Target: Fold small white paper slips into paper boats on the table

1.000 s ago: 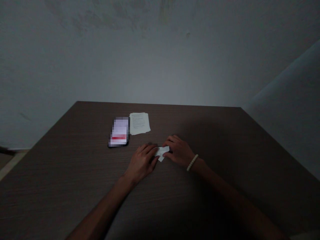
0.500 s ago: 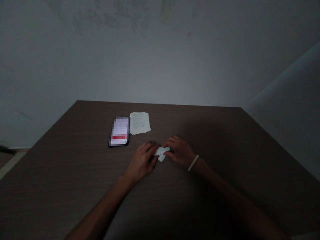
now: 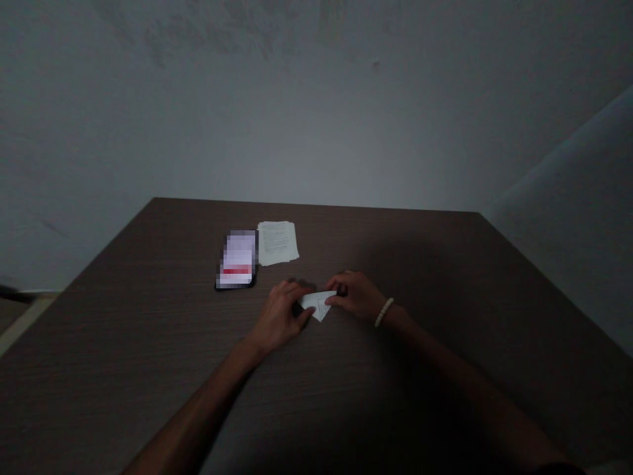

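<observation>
A small folded piece of paper (image 3: 319, 303), white with print on it, lies between my two hands near the middle of the table. Its lower part comes to a point toward me. My left hand (image 3: 281, 313) grips its left side, thumb at the lower edge and fingers along the top. At the right corner, my right hand (image 3: 357, 295) pinches it between thumb and fingers. A pale beaded bracelet (image 3: 384, 312) circles my right wrist. Beyond my left hand lies a stack of printed paper sheets (image 3: 277, 243).
A phone (image 3: 237, 259) with a lit, blurred screen lies left of the stack, touching or nearly touching it. The dark wooden table (image 3: 173, 264) reaches back to a grey wall (image 3: 316, 119). Another wall stands along the right side.
My right hand's fingers have closed into a pinch at the paper's right corner. My left fingers have drawn back slightly to the left, and more of the paper shows.
</observation>
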`<state>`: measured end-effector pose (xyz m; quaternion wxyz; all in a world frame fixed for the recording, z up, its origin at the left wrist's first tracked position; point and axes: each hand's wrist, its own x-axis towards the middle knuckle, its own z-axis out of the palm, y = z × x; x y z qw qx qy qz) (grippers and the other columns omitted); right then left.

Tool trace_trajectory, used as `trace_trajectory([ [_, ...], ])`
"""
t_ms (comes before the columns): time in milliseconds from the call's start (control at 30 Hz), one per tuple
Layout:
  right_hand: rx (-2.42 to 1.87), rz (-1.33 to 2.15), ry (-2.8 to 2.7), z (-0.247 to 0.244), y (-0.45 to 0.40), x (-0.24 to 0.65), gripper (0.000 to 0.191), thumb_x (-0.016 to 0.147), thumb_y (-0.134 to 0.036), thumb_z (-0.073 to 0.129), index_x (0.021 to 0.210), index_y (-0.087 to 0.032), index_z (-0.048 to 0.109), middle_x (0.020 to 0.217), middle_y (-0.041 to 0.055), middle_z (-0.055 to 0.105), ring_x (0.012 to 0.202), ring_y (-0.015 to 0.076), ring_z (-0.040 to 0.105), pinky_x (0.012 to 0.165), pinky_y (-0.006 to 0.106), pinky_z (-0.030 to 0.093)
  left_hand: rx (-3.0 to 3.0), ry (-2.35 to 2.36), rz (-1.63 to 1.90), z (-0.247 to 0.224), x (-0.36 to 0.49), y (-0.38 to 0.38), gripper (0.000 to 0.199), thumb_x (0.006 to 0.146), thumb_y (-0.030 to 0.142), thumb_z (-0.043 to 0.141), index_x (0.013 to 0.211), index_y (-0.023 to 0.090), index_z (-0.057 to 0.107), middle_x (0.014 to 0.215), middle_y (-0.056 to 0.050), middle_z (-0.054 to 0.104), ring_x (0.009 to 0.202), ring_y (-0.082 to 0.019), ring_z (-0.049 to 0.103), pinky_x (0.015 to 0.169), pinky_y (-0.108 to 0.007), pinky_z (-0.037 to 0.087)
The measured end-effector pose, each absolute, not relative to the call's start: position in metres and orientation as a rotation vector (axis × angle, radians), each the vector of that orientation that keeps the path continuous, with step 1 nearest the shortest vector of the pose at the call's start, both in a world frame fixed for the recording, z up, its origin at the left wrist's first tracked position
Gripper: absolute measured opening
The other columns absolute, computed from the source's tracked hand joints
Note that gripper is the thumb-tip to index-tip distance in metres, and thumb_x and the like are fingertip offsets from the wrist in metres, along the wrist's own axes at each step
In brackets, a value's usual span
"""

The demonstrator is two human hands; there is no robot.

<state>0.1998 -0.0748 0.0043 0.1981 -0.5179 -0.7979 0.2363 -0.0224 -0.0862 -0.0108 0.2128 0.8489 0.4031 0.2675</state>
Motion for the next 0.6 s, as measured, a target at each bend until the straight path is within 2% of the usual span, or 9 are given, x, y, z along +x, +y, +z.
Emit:
trace_trajectory([
  [167,-1.423,0.686,-2.283,0.005,-0.069,0.202,0.016,0.071,-0.023,0.08,0.084,-0.02,0.07,0.074,-0.0004,0.067,0.069,0.0134,0.058,0.064,0.024,0.04,2.354,1.129,0.712,-0.01,-0.022,-0.085,0.026,0.082,0.026,0.067,0.107,0.022,0.064,0.102,-0.004,0.066,0.095,-0.023,0.055,0.085,-0.039,0.042],
  [400,-1.31,0.563,-2.401,0.002,-0.072,0.193,0.017,0.074,-0.027,0.078,0.087,-0.019,0.07,0.081,0.0017,0.067,0.077,0.016,0.058,0.071,0.027,0.039,2.351,1.155,0.728,-0.013,-0.022,-0.085,0.024,0.081,0.026,0.068,0.104,0.02,0.064,0.099,-0.004,0.066,0.095,-0.024,0.054,0.084,-0.039,0.042],
  [600,-1.275,0.55,-2.439,0.003,-0.074,0.187,0.014,0.077,-0.027,0.076,0.086,-0.019,0.07,0.084,0.0028,0.068,0.083,0.0174,0.058,0.076,0.029,0.04,2.378,1.147,0.734,-0.014,-0.02,-0.082,0.014,0.083,0.024,0.065,0.095,0.019,0.066,0.092,-0.004,0.064,0.09,-0.023,0.054,0.08,-0.038,0.042],
])
